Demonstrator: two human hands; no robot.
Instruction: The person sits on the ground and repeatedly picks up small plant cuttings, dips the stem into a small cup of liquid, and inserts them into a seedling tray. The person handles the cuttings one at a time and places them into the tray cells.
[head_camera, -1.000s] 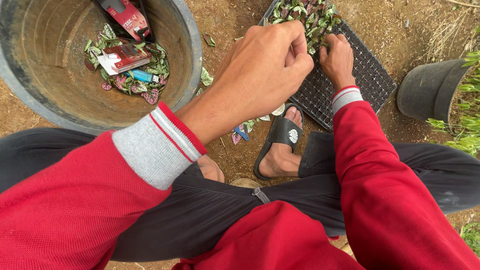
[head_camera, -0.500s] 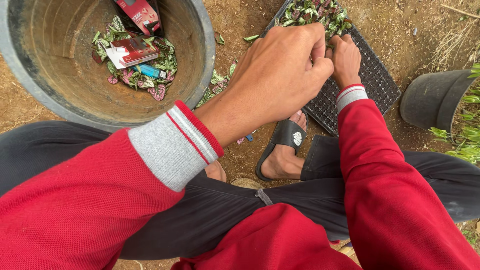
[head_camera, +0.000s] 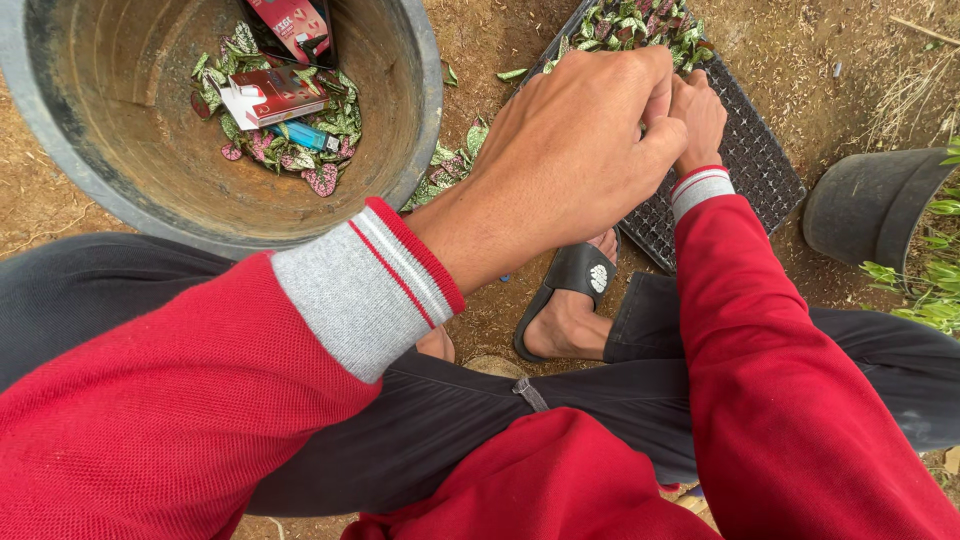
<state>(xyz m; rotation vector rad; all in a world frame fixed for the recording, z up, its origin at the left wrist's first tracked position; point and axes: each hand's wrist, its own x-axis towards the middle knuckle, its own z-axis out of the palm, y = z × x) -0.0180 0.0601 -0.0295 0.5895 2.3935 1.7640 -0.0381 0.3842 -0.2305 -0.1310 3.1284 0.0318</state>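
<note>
Left hand: the left hand (head_camera: 570, 160) is hovering over the near edge of the black seedling tray (head_camera: 745, 150), fingers curled inward and bunched together; whether they are pinching anything cannot be told, since the back of the hand is hiding the fingertips.
Right hand: the right hand (head_camera: 700, 115) is resting on the tray just beyond the left hand, touching it, its fingers bent down; what it is gripping, if anything, is hidden.
Seedling tray: it is lying on the bare soil in front of the person, tilted across the upper right, with pink-and-green cuttings (head_camera: 640, 22) filling its far cells.
Big pot: a large grey pot (head_camera: 420, 60) is standing at upper left, holding more spotted leaves (head_camera: 290, 150), a red-and-white packet (head_camera: 265, 95) and a blue lighter (head_camera: 305, 135).
Small pot: a dark pot (head_camera: 870, 210) is lying at the right edge.
Person: wearing red sleeves with grey cuffs, dark trousers and a black sandal (head_camera: 580, 275).
</note>
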